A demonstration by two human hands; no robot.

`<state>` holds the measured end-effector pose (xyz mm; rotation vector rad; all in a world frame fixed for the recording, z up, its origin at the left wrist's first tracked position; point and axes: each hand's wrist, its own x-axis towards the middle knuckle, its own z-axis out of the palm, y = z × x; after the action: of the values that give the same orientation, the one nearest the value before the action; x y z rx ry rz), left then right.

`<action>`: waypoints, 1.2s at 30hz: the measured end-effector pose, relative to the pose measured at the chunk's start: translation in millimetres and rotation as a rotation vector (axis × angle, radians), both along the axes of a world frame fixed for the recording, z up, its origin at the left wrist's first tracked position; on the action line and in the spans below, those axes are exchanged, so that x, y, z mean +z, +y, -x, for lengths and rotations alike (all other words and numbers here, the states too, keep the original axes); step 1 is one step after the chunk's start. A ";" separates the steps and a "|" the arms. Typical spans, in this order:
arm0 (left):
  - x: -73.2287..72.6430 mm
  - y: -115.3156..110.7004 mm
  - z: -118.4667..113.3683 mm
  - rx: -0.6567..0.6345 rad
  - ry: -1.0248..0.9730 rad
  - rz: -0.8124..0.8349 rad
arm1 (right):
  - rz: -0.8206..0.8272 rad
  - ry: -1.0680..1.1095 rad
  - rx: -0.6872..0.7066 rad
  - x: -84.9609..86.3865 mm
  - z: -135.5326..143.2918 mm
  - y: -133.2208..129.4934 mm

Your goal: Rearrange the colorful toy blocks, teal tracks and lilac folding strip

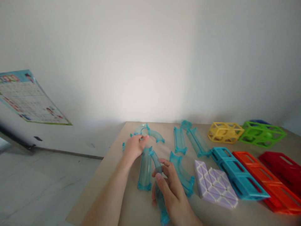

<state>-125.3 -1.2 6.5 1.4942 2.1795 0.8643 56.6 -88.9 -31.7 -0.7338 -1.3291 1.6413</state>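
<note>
My right hand (pixel 170 186) is wrapped round a curved, see-through teal track piece (pixel 160 201), like one from a marble run, and lifts it near the table's front. Farther off, my left hand (pixel 136 145) has its fingers closed beside two curved teal track pieces (pixel 156 135); what it grips, if anything, is hidden. A straight track piece (pixel 145 171) lies between my hands. Just right of my right hand rests another wide curved track piece (pixel 182 175). Two straight track pieces (pixel 180 139) lie farther back, with a small round teal part (pixel 186 124) behind them.
Lilac triangle tiles (pixel 216 185) lie to the right. Beside them are stacked frames in blue (pixel 238 174), orange (pixel 265 182) and red (pixel 282 168). Yellow (pixel 225 131) and green (pixel 262 134) open frames stand near the wall. The table's left edge borders the floor (pixel 47 185).
</note>
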 end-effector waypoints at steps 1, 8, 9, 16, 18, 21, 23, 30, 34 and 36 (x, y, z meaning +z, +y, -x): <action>5.3 -2.2 6.0 0.059 0.041 -0.040 | 0.002 0.002 0.001 0.3 0.0 -0.4; 15.8 -5.8 38.5 0.331 0.302 -0.118 | -0.006 -0.021 0.002 1.5 -1.8 -4.4; 12.4 -4.8 38.1 0.302 0.319 -0.087 | -0.004 -0.021 0.006 1.7 -1.7 -4.1; -6.5 -0.8 30.2 0.059 0.419 0.105 | 0.001 -0.025 -0.002 1.6 0.2 -3.0; -6.7 -1.4 29.7 0.029 0.454 0.134 | 0.003 -0.036 -0.003 1.0 0.0 -4.4; -5.8 -2.2 28.1 0.012 0.503 0.162 | 0.008 -0.036 0.001 2.0 -0.7 -5.5; -5.0 -2.4 26.4 0.011 0.525 0.179 | 0.013 -0.027 0.012 3.9 -1.1 -5.0; 0.7 -2.4 20.5 0.031 0.523 0.212 | 0.071 -0.004 0.046 6.6 -2.7 -3.9; 3.0 -1.3 19.3 0.064 0.487 0.201 | 0.089 -0.016 0.047 5.2 -2.9 -5.5; 3.7 -0.4 20.0 0.086 0.460 0.182 | 0.081 -0.020 0.037 5.1 -2.4 -5.5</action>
<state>-145.3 -1.6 10.2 1.6385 2.5784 0.3508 59.0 -94.3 -26.6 -0.7801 -1.3028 1.7297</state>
